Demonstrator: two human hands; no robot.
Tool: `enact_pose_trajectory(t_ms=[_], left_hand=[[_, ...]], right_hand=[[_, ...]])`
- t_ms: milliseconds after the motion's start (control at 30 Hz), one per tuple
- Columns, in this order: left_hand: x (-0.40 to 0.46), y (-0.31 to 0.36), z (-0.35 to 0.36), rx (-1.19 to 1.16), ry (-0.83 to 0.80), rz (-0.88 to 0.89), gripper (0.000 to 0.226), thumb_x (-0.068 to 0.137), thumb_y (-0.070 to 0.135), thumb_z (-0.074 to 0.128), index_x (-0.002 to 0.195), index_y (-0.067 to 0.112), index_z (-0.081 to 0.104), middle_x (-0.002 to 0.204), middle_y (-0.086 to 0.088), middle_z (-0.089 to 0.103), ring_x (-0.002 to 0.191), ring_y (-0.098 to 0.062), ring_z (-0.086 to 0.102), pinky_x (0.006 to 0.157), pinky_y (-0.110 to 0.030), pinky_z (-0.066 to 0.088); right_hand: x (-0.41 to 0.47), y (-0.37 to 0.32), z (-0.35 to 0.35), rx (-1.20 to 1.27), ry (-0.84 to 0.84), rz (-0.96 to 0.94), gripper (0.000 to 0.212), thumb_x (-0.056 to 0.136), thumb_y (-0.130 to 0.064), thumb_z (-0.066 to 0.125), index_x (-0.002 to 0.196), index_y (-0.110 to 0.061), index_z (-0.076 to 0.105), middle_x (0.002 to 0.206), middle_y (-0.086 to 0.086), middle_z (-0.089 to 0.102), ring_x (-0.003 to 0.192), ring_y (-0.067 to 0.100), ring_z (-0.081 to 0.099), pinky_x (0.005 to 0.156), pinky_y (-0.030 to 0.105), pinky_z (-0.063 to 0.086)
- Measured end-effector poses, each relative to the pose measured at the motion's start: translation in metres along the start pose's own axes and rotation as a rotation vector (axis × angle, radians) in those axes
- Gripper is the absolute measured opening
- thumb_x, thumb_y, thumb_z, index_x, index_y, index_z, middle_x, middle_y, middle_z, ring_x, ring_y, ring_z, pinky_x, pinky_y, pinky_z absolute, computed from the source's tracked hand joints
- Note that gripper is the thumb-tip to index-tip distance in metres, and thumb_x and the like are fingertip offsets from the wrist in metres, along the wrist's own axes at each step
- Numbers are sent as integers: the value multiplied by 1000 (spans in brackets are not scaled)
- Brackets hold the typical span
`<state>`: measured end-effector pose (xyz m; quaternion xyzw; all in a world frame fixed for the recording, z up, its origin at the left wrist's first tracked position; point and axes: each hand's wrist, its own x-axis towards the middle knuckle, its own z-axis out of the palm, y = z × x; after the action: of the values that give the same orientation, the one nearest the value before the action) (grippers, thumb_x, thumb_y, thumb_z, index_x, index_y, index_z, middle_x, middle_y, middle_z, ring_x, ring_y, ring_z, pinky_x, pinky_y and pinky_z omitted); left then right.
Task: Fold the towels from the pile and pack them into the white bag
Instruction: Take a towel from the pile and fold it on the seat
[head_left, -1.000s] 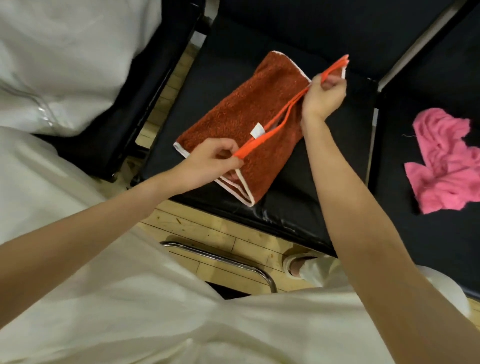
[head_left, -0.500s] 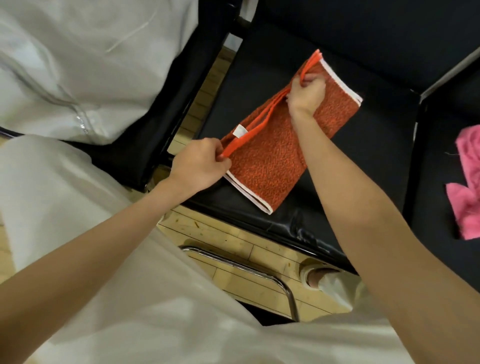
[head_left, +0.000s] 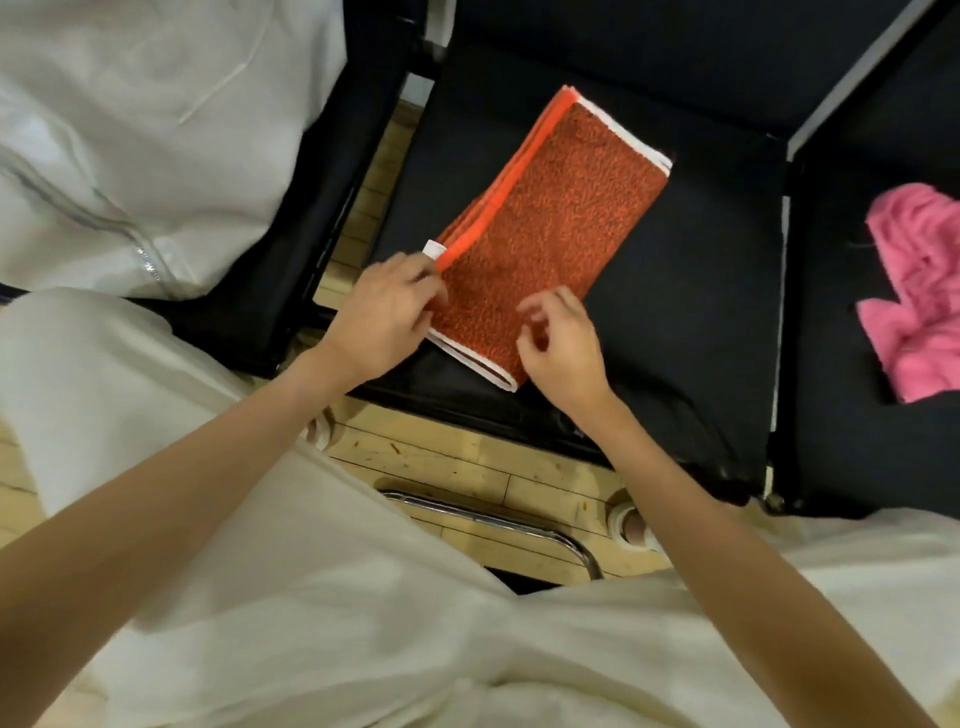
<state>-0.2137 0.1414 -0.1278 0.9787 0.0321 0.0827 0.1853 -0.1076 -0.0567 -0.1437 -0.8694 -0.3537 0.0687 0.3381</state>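
Bag (head_left: 130, 145) first: I see the white one sitting on the chair at far left, zipper running down its front, and I cannot tell from here what is inside it. On the middle black seat (head_left: 701, 291) lies the orange towel (head_left: 540, 228), folded into a long strip that runs diagonally from near the seat's front edge up toward the backrest. Its bright orange hem lines the left long side, white trim shows at both short ends, and a small white tag (head_left: 431, 248) sticks out at the near left corner.

My left hand (head_left: 379, 317) rests on that near left corner, fingers curled over the towel's edge just below the tag — holding it down. My right hand (head_left: 561, 348) hovers at the near right corner, fingers loosely bent and spread, gripping nothing that I can see.

There is bare black seat to the right of the towel and beyond its far end. A pink towel (head_left: 919, 291) lies crumpled on the next seat to the right, well apart. Below the seat's front edge I see wooden floor (head_left: 467, 462) and a chrome bar (head_left: 493, 519).
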Motion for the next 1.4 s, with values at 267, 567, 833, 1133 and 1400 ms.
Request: enact_pose_trajectory(t_ms=[267,567,833,1133,1400], left_hand=[[7,6,5,-61,-176,-1,24,82,1,62,105,5,69,108,-9,66,104,-27,60,90,-35,47],[9,13,-12,-40,-338,-24,63,71,62,56,107,12,68,105,0,63,101,-17,59,90,-30,47],[-5,39,-13,-92,-316,76,10,74,17,72,84,18,67,81,8,62,79,-14,61,71,-34,49],[15,79,-36,-781,-113,-227,17,78,2,62,72,18,63,67,12,59,65,4,53,64,-9,38],[54,70,12,-592,392,-402,20,88,17,66,102,9,55,85,14,55,74,9,55,66,-4,39]], right_hand=[[-33,0,-17,-189,-258,-202,27,73,-23,63,94,-6,69,96,5,65,91,24,59,75,37,54],[-20,-18,-19,-364,-315,-76,14,80,-11,53,85,-6,65,96,10,64,92,30,60,72,36,44],[-36,11,-53,137,-189,185,18,70,-11,68,54,-7,61,45,-2,45,46,8,40,59,29,40],[-43,16,-74,682,218,280,15,81,-5,47,67,-8,53,59,-4,37,55,1,33,51,19,25],[-22,21,-40,310,408,378,15,99,-13,43,97,-7,56,69,-12,52,60,-1,51,57,20,36]])
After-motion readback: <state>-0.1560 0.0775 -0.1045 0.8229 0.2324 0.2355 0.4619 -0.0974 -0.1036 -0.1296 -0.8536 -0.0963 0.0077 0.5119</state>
